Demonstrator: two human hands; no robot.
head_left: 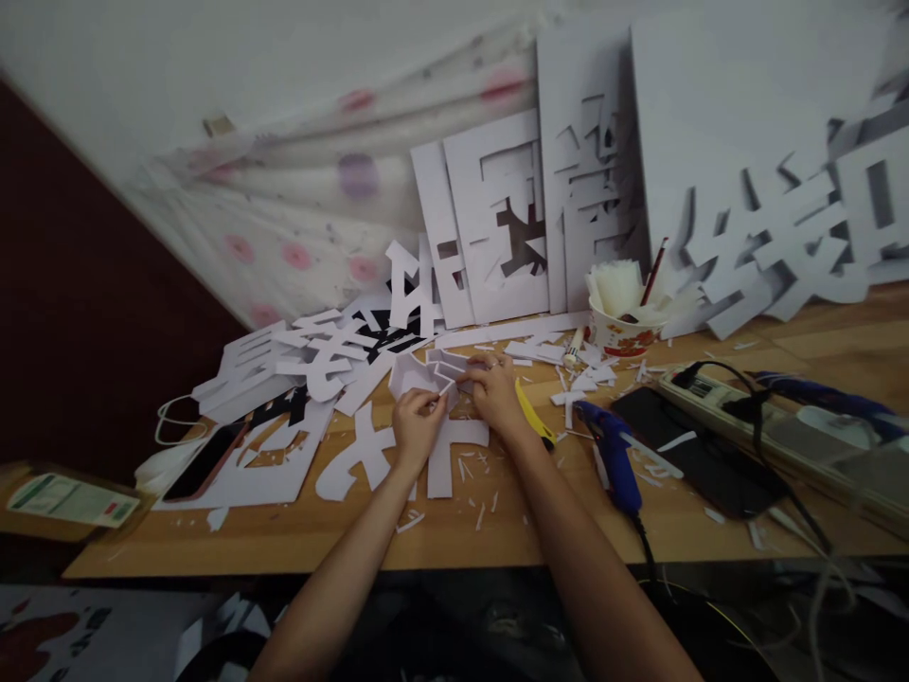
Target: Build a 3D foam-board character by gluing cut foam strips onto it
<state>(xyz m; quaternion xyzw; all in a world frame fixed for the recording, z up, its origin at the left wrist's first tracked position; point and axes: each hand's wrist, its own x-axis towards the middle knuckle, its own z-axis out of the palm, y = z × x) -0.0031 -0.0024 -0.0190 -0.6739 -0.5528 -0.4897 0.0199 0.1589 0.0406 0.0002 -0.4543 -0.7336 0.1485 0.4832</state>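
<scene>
Both my hands work on a white foam-board cut-out letter standing on the wooden table. My left hand pinches a thin white strip at the piece's near edge. My right hand presses closed fingers against the piece's right side. More flat white cut-out shapes lie under and around my hands.
A yellow utility knife lies just right of my right wrist, then a blue glue gun, a black tablet and a power strip. A paper cup with strips stands behind. White boards with cut-out characters lean on the wall. A phone lies left.
</scene>
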